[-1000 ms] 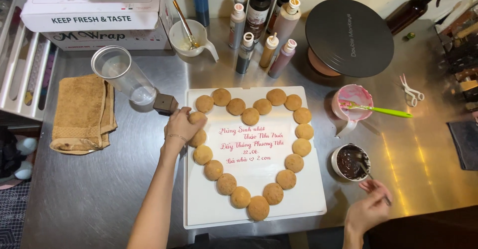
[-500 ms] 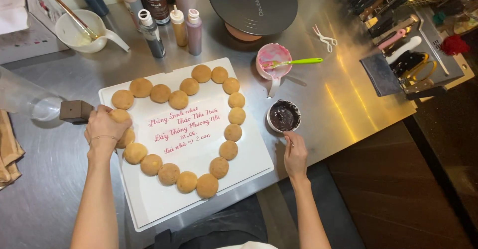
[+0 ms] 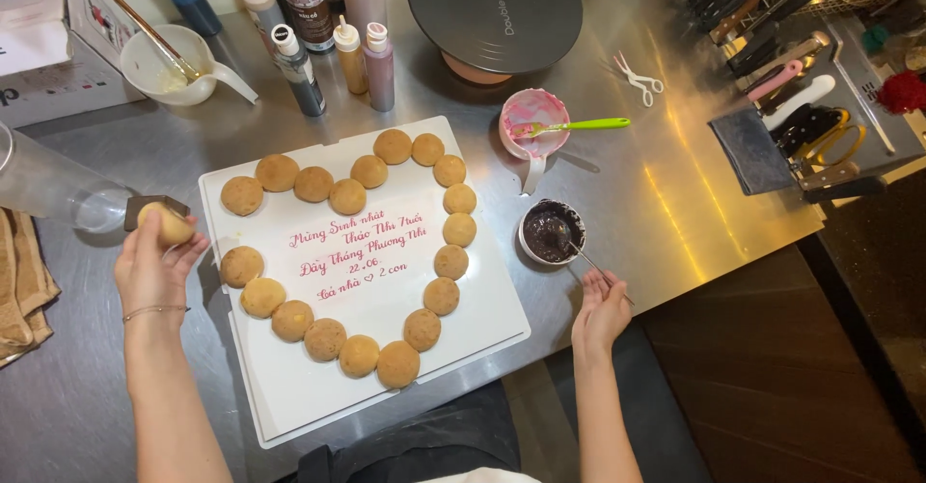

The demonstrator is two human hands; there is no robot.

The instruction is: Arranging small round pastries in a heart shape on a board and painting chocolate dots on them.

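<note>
A white square board (image 3: 482,333) lies on the steel counter with several round golden pastry puffs (image 3: 422,330) set in a heart outline around red handwriting. One gap shows on the heart's left side. My left hand (image 3: 154,261) is lifted off the board's left edge and holds one puff (image 3: 166,222) between its fingers. My right hand (image 3: 600,307) rests at the counter's front edge, pinching the thin handle of a tool (image 3: 590,262) that dips into a small white cup of dark chocolate (image 3: 551,231).
A pink cup with a green spatula (image 3: 533,122), several squeeze bottles (image 3: 333,39), a white bowl with a brush (image 3: 174,58), a black turntable (image 3: 494,10) and small scissors (image 3: 639,77) stand behind. A clear tumbler (image 3: 48,186), a tan towel (image 3: 21,285) lie left; tools (image 3: 796,121) right.
My left hand has picked a puff out of the heart's left side and lifted it away to the left. My right hand has taken hold of the tool in the chocolate cup.
</note>
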